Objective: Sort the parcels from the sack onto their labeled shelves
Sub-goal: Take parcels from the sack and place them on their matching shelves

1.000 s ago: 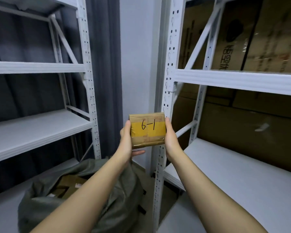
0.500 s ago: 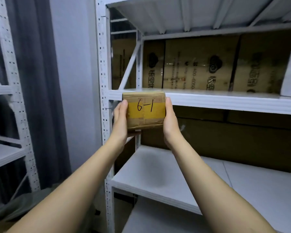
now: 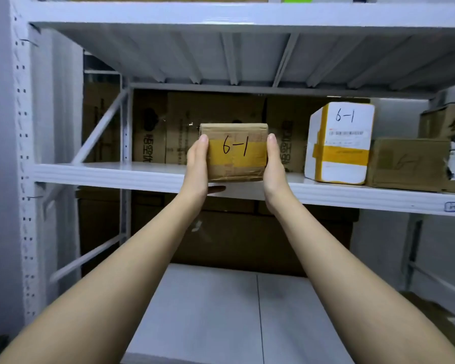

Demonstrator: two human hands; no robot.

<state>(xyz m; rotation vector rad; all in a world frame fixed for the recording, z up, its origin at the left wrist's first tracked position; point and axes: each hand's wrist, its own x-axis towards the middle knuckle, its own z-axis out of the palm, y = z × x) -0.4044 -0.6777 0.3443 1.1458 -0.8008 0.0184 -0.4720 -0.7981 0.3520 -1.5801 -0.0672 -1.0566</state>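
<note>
A small brown cardboard parcel [image 3: 235, 153] with yellow tape and "6-1" written on it is held up in front of the middle shelf [image 3: 111, 174]. My left hand [image 3: 197, 166] grips its left side, with fingers under it. My right hand [image 3: 273, 164] grips its right side. The parcel's bottom edge is about level with the shelf's front lip. A white parcel [image 3: 339, 143] marked "6-1" stands on the same shelf to the right. A small label [image 3: 453, 207] sticks on the shelf's front edge at the right. The sack is out of view.
Right of the white parcel lie a brown box [image 3: 407, 164] and more boxes [image 3: 444, 124] at the frame edge. Large cartons [image 3: 184, 127] line the back of the shelf. A white upright post [image 3: 24, 153] stands at the left. The lower shelf [image 3: 221, 311] lies below my arms.
My view has swung right and up from the sack to the rack. Both hands have raised the parcel from waist height to the level of the middle shelf, nearer the white "6-1" parcel.
</note>
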